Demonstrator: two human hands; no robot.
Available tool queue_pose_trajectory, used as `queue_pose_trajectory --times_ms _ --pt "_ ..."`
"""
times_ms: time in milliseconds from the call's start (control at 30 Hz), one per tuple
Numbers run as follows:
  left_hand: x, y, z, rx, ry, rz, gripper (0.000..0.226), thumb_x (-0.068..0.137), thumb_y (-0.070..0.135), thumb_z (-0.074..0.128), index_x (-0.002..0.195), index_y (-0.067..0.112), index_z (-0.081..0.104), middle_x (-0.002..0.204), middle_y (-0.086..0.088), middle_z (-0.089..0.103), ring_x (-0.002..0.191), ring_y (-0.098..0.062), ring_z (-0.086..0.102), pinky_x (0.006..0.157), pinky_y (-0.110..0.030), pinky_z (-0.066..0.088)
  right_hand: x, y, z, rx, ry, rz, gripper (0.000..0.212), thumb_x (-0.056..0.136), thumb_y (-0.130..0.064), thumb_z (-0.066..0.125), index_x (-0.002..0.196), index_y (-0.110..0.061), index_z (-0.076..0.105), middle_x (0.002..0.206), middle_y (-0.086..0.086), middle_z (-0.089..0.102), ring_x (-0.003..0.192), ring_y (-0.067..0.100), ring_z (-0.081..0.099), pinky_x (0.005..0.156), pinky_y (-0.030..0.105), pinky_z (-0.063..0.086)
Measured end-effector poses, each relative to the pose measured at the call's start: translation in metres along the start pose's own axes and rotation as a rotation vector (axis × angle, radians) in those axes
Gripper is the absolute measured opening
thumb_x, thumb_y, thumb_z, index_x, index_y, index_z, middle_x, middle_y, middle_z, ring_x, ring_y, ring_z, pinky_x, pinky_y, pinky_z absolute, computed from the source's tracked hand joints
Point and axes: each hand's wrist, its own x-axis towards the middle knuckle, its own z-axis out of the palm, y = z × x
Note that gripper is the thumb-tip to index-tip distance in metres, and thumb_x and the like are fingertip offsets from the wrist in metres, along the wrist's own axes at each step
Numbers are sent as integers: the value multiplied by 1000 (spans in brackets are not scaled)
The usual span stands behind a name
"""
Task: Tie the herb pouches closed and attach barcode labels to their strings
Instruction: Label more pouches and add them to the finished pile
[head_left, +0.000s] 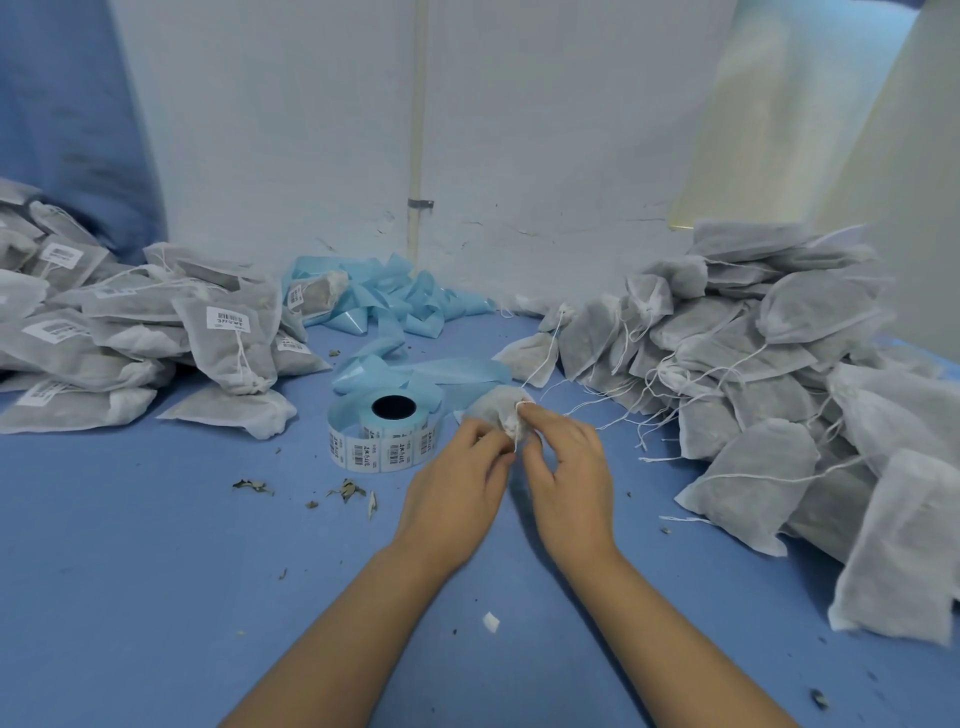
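Note:
A white mesh herb pouch (491, 408) lies on the blue table in front of me, its gathered neck toward my hands. My left hand (457, 488) pinches the white string (515, 441) at the neck from the left. My right hand (566, 467) pinches the neck and string from the right, fingers curled. A roll of barcode labels (382, 436) on blue backing stands just left of the pouch. Much of the pouch is hidden behind my fingers.
A heap of labelled pouches (130, 332) fills the left side. A bigger heap of unlabelled pouches with loose strings (769, 374) fills the right. Spent blue backing strip (384, 301) lies by the white wall. Dried leaf bits (348, 491) are scattered on the blue table (156, 597).

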Motion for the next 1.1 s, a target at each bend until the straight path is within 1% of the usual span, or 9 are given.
queue_pose_trajectory --times_ms 67,133,233,333,467,567,733,900,1100 --pt "-1 -1 1 -26 -23 10 17 99 28 44 103 19 57 106 11 49 82 -9 51 68 -34 44 1 2 0 106 41 85 22 93 -13 58 109 -20 70 102 -19 63 103 10 51 86 5 33" --pt "-2 0 2 -33 -39 10 15 99 29 43 103 22 56 103 13 51 81 -7 48 70 -31 43 2 3 -1 218 58 164 20 92 -12 60 101 -25 71 95 -23 63 94 7 55 82 11 40" --pt "-2 -1 3 -21 -78 -5 12 99 31 41 101 27 52 97 14 55 82 -7 48 72 -31 42 3 2 -2 363 76 225 26 88 -8 65 89 -33 69 88 -15 67 75 -2 58 69 10 42" --pt "-2 -1 3 -12 -95 2 11 100 33 38 95 29 47 85 14 53 76 -8 47 69 -33 42 4 3 -3 417 107 275 25 84 -6 69 84 -31 71 83 -13 70 66 -3 55 65 9 41" --pt "-2 1 2 -83 -101 -40 14 100 35 34 92 29 43 80 7 59 76 -16 54 73 -39 46 6 4 -5 493 135 349 21 80 -7 73 78 -28 72 73 -17 70 62 -2 55 63 6 42" --pt "-2 1 0 -182 -83 -93 13 101 34 33 93 29 42 81 6 63 79 -15 59 78 -41 47 7 3 -6 536 109 385 15 79 -9 74 76 -24 73 73 -16 71 68 3 58 65 8 44" --pt "0 -2 -1 -306 51 -171 14 101 32 34 90 35 42 71 12 62 68 -1 59 74 -37 48 6 -1 -6 513 15 335 14 79 -14 75 75 -27 74 76 -15 73 72 3 60 65 7 42" --pt "0 -5 1 -266 119 -173 14 100 36 34 88 38 40 68 9 58 66 -6 56 66 -34 46 3 -3 -3 419 -57 213 16 78 -15 76 73 -31 75 77 -16 71 81 10 59 68 15 41" --pt "1 -1 0 -261 231 -84 13 99 20 46 88 28 48 84 16 53 84 9 49 69 -8 37 0 -1 0 239 -78 54 11 80 -19 75 75 -28 76 77 -15 69 84 8 55 71 16 40"
